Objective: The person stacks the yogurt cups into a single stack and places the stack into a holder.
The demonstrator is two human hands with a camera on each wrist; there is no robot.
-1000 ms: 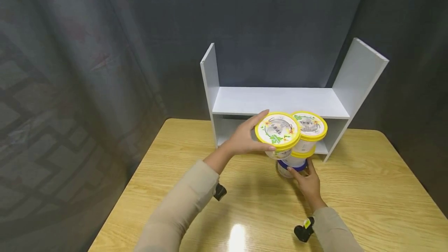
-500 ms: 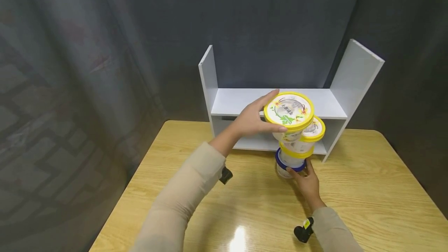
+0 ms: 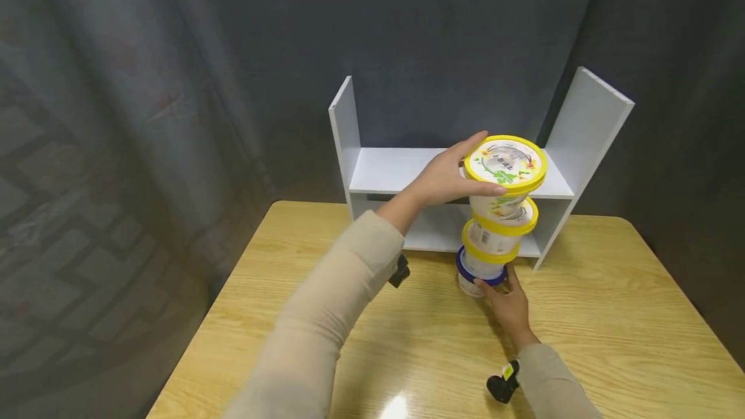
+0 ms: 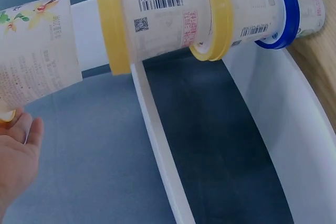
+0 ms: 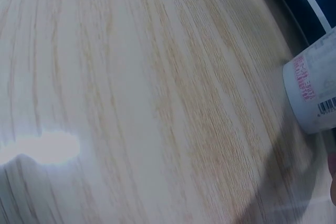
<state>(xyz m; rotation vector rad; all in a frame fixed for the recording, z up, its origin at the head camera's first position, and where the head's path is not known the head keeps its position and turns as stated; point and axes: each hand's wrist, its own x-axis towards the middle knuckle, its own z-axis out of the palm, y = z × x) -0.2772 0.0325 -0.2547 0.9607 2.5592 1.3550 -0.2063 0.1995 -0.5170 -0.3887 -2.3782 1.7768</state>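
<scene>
My left hand (image 3: 442, 176) grips a white tub with a yellow lid (image 3: 505, 163), its thumb and fingers spread around the rim. The held tub is above a stack, and the left wrist view shows a gap between its base and the yellow lid (image 4: 113, 24) below. Two yellow-lidded tubs stand one on the other, on top of a tub with a blue lid (image 4: 290, 17). My right hand (image 3: 512, 309) holds that bottom tub (image 3: 467, 284) at the blue rim, thumb in front and fingers at its right side. Only its fingertip edge shows in the right wrist view.
A white two-tier shelf (image 3: 396, 170) stands behind the stack, with upright side panels left and right. The wooden table (image 3: 611, 315) carries the stack just in front of the shelf. Dark curtains (image 3: 454, 31) hang behind and at the sides.
My left hand has raised the yellow-lidded tub and carried it rightward, from beside the stack to above it. My right hand has stayed at the blue-lidded tub.
</scene>
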